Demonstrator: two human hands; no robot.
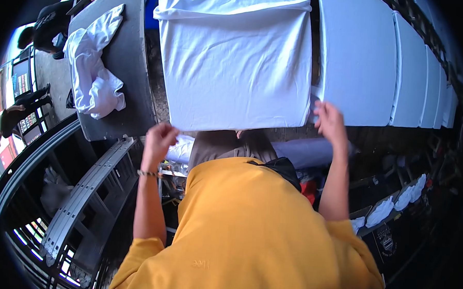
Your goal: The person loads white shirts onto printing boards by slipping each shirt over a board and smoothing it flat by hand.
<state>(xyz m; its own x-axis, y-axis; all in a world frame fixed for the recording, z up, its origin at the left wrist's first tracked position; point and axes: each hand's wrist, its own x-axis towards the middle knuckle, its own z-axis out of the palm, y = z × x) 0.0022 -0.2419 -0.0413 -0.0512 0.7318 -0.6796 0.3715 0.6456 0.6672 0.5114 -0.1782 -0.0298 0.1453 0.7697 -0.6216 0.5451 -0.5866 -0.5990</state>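
Observation:
A white T-shirt (235, 67) lies stretched over a flat board in front of me, with a folded band across its far part and light creases down the middle. At its near left corner is my left hand (160, 140), fingers curled in a pinch against the cloth edge. Beside the right edge, my right hand (330, 122) has its fingers bent inward, and a pale flap of the cloth reaches its fingertips. The exact grip of both hands is partly hidden. My left wrist carries a dark braided bracelet (147, 173).
To the left, a crumpled white garment (92, 68) rests on a dark board (127, 47). Several pale covered boards (356, 57) line up on the right. A metal ladder (87, 190) leans at lower left. Two people are at far left, one in a black top (50, 25).

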